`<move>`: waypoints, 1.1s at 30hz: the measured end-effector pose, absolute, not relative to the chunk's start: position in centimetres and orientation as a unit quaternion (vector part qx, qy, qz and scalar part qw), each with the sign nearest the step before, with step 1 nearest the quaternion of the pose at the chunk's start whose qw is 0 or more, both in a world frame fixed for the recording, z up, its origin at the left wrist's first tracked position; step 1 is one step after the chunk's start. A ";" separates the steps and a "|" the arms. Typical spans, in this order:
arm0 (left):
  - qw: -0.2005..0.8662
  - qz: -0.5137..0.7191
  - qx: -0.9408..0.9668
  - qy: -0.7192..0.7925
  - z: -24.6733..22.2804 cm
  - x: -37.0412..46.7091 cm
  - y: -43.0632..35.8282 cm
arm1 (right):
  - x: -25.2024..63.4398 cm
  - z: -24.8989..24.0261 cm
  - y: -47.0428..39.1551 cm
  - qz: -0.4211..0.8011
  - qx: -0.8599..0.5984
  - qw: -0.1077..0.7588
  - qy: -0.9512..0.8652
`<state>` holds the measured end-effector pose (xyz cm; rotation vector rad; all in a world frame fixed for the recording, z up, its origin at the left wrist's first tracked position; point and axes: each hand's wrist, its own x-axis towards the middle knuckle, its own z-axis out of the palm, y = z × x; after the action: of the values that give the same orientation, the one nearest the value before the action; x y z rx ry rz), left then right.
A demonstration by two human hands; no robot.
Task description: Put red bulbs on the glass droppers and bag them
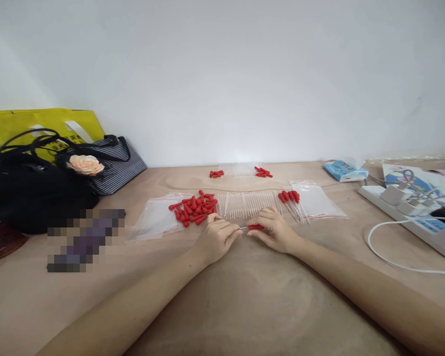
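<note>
My left hand (220, 237) pinches a thin clear dropper tube (244, 228). In my right hand (276, 230) is a red rubber bulb (255, 227), which lies in line with the tube's end; whether the tube is inside it is too small to tell. Just beyond my hands a row of clear dropper tubes (241, 203) lies side by side. A pile of loose red rubber bulbs (193, 208) sits left of the row. To its right rest several droppers with red bulbs fitted (289, 197).
Clear plastic bags (155, 217) lie on the left, with another bag (317, 200) on the right. More red-bulbed pieces (263, 172) lie by the wall. Handbags (113, 165) stand at left; a tissue pack (344, 170) and a power strip (411, 217) with cables are at right.
</note>
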<state>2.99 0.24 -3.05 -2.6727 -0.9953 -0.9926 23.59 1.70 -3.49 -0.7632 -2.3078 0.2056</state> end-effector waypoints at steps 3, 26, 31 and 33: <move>0.065 -0.319 -0.888 -0.325 -3.0 3.1 0.2 | 23.3 -3.5 1.7 0.054 -0.275 0.355 -0.892; 0.000 -0.298 -0.898 -0.324 -2.8 2.9 0.2 | 24.1 -2.4 1.8 0.148 -0.232 0.299 -0.914; -0.033 -0.323 -0.872 -0.366 -2.5 3.0 0.2 | 24.3 -2.9 1.6 0.248 -0.380 0.365 -0.813; -0.043 -0.327 -0.868 -0.372 -2.4 3.1 0.2 | 23.8 -3.2 1.4 0.313 -0.403 0.391 -0.766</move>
<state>3.12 0.22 -2.39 -2.8017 -1.2016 -1.0572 23.81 1.44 -3.19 -1.0248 -1.9461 0.7961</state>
